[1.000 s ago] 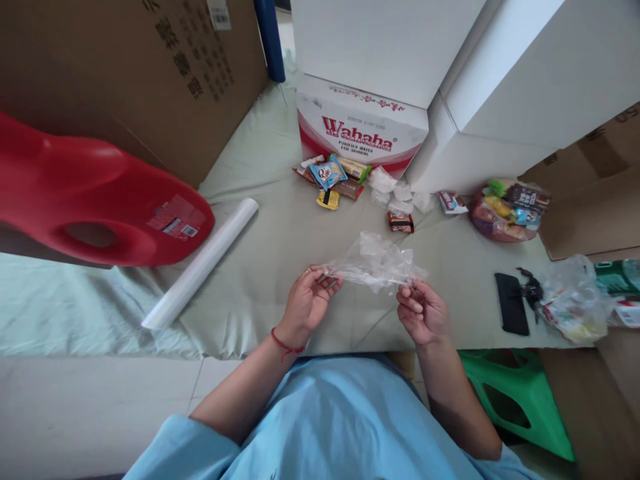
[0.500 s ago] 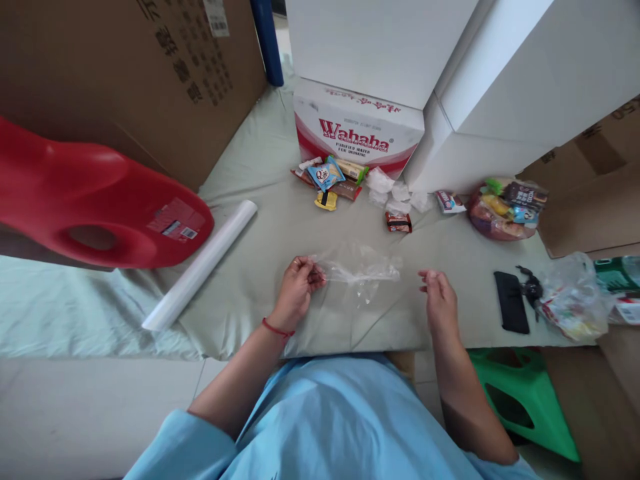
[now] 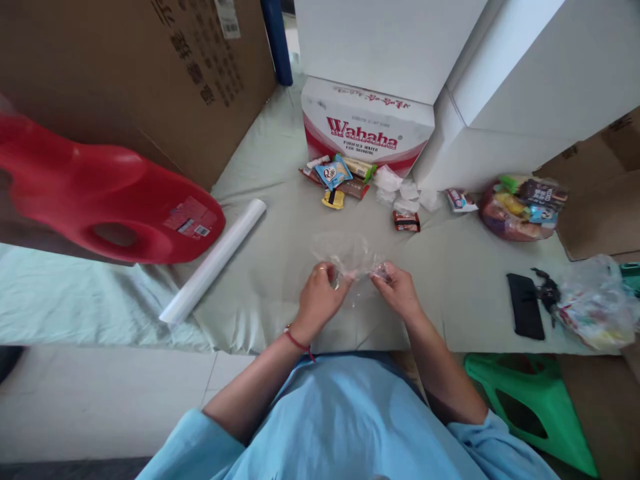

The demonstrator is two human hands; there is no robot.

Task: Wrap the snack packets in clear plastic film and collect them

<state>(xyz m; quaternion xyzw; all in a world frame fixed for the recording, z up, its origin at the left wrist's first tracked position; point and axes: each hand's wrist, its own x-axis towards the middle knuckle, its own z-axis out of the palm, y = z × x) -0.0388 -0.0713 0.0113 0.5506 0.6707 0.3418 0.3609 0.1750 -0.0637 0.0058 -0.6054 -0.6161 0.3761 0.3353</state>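
A crumpled clear plastic bag [image 3: 347, 253] lies bunched between my two hands over the pale green cloth [image 3: 265, 200]. My left hand [image 3: 319, 300], with a red string at the wrist, pinches its left end. Closed on the bag's right end is my right hand [image 3: 399, 292]. The two hands are close together near the front edge of the cloth. Beyond them lies a pile of small snack packets [image 3: 337, 179] and white wrappers [image 3: 400, 190], in front of a Wahaha water carton [image 3: 365, 130].
A white roll [image 3: 215, 260] lies at left beside a big red plastic object [image 3: 100, 200]. Cardboard boxes [image 3: 125, 73] and white boxes [image 3: 500, 87] ring the back. At right are a bag of snacks [image 3: 515, 210], a black phone [image 3: 525, 315], keys, a clear bag [image 3: 595, 303] and a green stool [image 3: 540, 403].
My right hand let go of the bag half a second ago and moved out right; now it has come back and grips the bag's right end. The bag is bunched smaller.
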